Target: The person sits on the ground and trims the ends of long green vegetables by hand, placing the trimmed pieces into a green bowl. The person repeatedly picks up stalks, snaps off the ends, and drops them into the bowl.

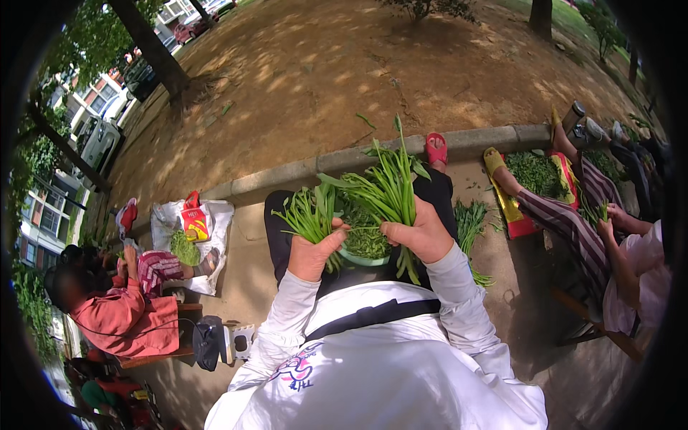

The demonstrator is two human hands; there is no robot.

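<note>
My left hand (317, 250) is closed round a bunch of leafy green stalks (308, 217), whose cut ends poke out below it. A larger bunch of long green stalks (391, 185) is gripped in my right hand (422, 231), its lower ends hanging under the palm. A thin stem spans the gap between the two thumbs. Between and below the hands, in my lap, a pale green bowl (365, 260) holds a heap of small green pieces; its sides are partly hidden by my hands. More long greens (470, 231) lie on the pavement just right of my knee.
A stone kerb (290, 173) runs in front of my feet, with bare soil and trees beyond. At left, a person in a red top (129, 322) sits beside a white sack (223, 220) with greens. On the right, a person in striped trousers (559, 220) handles greens near a leaf pile (532, 173).
</note>
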